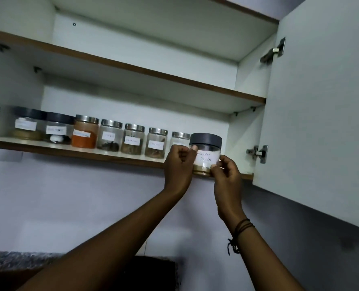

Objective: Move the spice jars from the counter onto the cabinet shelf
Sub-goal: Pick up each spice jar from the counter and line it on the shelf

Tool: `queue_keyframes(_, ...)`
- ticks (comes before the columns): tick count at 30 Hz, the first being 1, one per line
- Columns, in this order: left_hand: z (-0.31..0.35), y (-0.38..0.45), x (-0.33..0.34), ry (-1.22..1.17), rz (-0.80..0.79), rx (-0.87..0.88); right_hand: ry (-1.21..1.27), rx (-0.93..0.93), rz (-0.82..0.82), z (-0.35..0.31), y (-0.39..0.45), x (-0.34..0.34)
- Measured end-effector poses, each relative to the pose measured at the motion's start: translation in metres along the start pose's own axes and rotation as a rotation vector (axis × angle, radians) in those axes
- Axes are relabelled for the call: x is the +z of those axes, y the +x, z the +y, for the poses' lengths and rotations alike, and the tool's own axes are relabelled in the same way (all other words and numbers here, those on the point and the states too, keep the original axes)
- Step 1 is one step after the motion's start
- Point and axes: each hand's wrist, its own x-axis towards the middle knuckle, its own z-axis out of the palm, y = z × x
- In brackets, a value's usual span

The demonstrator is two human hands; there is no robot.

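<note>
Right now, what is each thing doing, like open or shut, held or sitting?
Cabinet door: open.
Coriander jar: lid on, upright, at the shelf's front edge, held on both sides.
Left hand: gripping the jar's left side.
Right hand: gripping its right side.
Seven other jars: lidded, standing in a row on the lower shelf.
Upper shelf: nothing visible.

A home kitchen, plainly: an open white wall cabinet point(145, 59) with brown-edged shelves and metal hinges point(258, 153) on its swung-out door point(321, 101). Along the lower shelf point(69, 149) stands a row of clear, hand-labelled spice jars point(109, 137) with steel or dark lids, holding powders and whole spices. Below, a speckled grey stone counter point(12, 259) meets a pale wall point(69, 196).
</note>
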Motion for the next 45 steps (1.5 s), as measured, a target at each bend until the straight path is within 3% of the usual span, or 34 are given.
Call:
queue_keyframes(7, -0.012, 0.051, 0.029, 0.178, -0.094, -0.042, -0.364, -0.06, 0.075, 0.016, 0.072, 0.021)
queue_keyframes(14, -0.04, 0.082, 0.052, 0.479, -0.231, -0.076, -0.623, -0.029, -0.033, 0.046, 0.118, 0.032)
queue_keyframes(23, -0.055, 0.102, 0.07, 0.41, -0.333, -0.065, -0.786, 0.063, -0.168, 0.068, 0.141, 0.042)
queue_keyframes(29, -0.061, 0.106, 0.071, 0.494, -0.391, -0.127, -0.946, 0.099, -0.203, 0.078, 0.144, 0.046)
queue_keyframes(36, -0.06, 0.103, 0.068, 0.561, -0.401, -0.079, -0.903, 0.077, -0.285, 0.074, 0.144, 0.041)
queue_keyframes(40, -0.059, 0.089, 0.066, 0.512, -0.319, 0.112, -0.684, -0.058, -0.197, 0.068, 0.128, 0.026)
queue_keyframes(45, -0.08, 0.028, 0.055, 0.262, -0.262, 0.3, -0.543, -0.176, -0.041, 0.079, 0.08, -0.008)
